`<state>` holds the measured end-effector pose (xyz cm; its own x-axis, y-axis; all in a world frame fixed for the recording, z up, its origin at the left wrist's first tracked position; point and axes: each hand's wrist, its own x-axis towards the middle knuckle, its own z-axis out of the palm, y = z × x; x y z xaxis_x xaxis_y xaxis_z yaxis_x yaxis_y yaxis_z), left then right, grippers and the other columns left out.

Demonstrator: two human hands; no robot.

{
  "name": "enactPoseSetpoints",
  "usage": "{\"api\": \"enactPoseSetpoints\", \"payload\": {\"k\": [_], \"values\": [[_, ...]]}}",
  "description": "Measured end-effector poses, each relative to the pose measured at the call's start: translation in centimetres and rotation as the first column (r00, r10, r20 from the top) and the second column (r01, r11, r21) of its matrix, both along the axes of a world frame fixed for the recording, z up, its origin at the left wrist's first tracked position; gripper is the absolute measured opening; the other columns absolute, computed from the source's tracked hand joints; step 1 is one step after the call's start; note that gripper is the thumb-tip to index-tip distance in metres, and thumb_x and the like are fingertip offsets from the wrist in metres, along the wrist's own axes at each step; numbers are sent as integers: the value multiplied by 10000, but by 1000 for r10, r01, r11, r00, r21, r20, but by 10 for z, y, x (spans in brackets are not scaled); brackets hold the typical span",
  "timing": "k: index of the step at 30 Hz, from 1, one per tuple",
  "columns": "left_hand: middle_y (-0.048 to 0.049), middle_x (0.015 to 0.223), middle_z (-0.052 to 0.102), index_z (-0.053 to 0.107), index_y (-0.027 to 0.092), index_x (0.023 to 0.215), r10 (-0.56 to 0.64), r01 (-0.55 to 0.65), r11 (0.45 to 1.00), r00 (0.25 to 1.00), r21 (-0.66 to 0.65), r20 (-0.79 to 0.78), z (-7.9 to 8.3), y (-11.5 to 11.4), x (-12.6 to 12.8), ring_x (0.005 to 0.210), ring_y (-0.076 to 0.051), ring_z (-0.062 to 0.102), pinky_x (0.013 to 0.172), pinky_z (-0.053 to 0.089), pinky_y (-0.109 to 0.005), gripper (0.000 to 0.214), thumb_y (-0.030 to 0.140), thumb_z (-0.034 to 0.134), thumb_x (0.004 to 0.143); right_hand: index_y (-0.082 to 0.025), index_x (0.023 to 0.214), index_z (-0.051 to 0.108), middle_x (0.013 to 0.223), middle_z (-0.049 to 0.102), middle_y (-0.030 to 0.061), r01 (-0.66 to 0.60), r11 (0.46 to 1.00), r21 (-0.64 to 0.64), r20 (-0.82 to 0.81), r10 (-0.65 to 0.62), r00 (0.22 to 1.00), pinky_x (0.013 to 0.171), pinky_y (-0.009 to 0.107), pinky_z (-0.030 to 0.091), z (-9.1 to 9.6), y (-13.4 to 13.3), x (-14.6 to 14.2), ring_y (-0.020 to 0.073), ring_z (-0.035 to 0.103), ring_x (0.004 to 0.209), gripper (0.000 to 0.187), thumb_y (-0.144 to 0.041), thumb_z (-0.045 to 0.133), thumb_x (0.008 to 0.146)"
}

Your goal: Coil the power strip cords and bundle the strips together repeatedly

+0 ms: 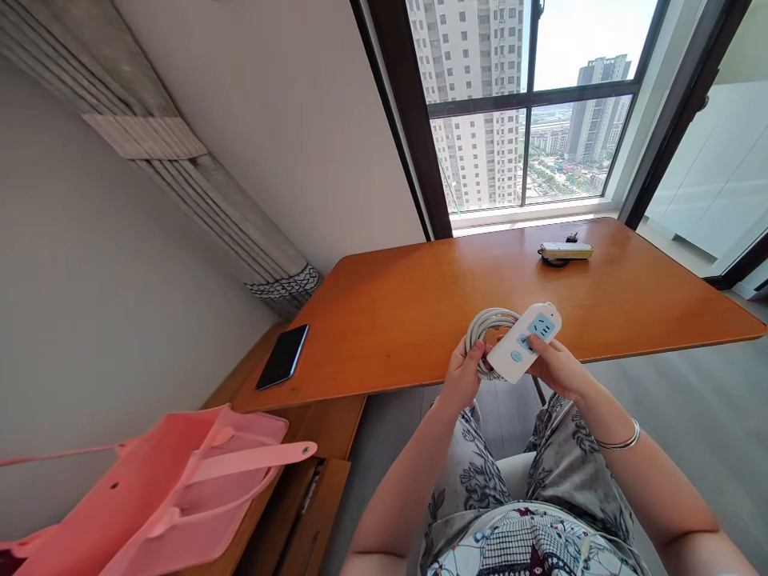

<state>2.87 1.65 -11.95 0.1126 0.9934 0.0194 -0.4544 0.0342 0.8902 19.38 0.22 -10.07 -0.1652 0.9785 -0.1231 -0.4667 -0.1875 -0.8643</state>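
My left hand (463,372) is closed around a coiled white cable (478,330). In my right hand (555,366) is a short white power strip (517,354) with light-blue socket faces, gripped with the thumb on its top. Both things are held close together above the near edge of the wooden table (396,312), and the coil sits against the strip's left side. Behind my hands, on the far right part of the table, lies a second power strip (565,250), white and yellowish, with a black cord and plug.
A dark phone or tablet (283,357) lies at the table's left end. Lower left, a pink bag (180,488) stands on a wooden bench or cabinet (324,504). A window (528,104) is behind the table, and a tied grey curtain (222,216) hangs at left.
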Motion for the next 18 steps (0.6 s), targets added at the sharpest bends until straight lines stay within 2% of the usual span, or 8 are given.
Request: {"api": "enactPoseSetpoints", "payload": {"k": [3, 6, 9, 12, 15, 18], "values": [[40, 599, 577, 579, 176, 732, 22, -22, 1000, 1000, 21, -21, -3, -1, 0, 535, -84, 486, 524, 397, -225, 502, 602, 823, 622, -211, 938, 643, 942, 749, 77, 67, 998, 8, 10, -67, 998, 774, 418, 579, -4, -5, -5, 296, 706, 939, 606, -643, 849, 566], [32, 638, 614, 616, 174, 747, 10, -11, 1000, 999, -17, -32, -2, 0, -2, 575, -91, 522, 558, 424, -217, 498, 561, 869, 564, -199, 899, 642, 939, 756, 79, 131, 991, 24, 27, -131, 991, 759, 399, 581, -2, -3, -3, 286, 711, 904, 607, -653, 852, 554], [-17, 687, 655, 657, 157, 753, -145, 146, 985, 989, -96, 14, 1, 5, -10, 623, -134, 585, 573, 464, -242, 567, 663, 823, 558, -188, 878, 671, 937, 762, 74, 119, 990, 72, 85, -125, 988, 777, 380, 575, 0, -1, 4, 262, 709, 883, 572, -600, 880, 542], [-75, 712, 687, 702, 132, 796, -318, 322, 927, 947, -193, 56, 5, 12, -17, 614, -166, 620, 563, 485, -273, 698, 812, 657, 645, -181, 858, 694, 904, 765, 65, 77, 992, 97, 149, -91, 985, 743, 368, 574, 0, -2, 11, 244, 706, 818, 553, -560, 903, 514], [-64, 652, 667, 718, 121, 814, -364, 368, 894, 929, -256, 66, 8, 17, -18, 568, -143, 610, 545, 477, -252, 655, 764, 609, 758, -180, 861, 706, 887, 765, 63, 37, 994, 105, 188, -56, 981, 695, 361, 573, -1, -4, 14, 238, 704, 771, 522, -548, 891, 539], [-45, 659, 660, 717, 117, 821, -324, 355, 889, 934, -288, 152, 8, 16, -11, 594, -126, 618, 594, 513, -241, 553, 667, 680, 779, -185, 834, 700, 875, 764, 61, 69, 989, 129, 188, -93, 978, 685, 351, 572, -3, -3, 14, 240, 709, 774, 510, -569, 877, 550]]}}
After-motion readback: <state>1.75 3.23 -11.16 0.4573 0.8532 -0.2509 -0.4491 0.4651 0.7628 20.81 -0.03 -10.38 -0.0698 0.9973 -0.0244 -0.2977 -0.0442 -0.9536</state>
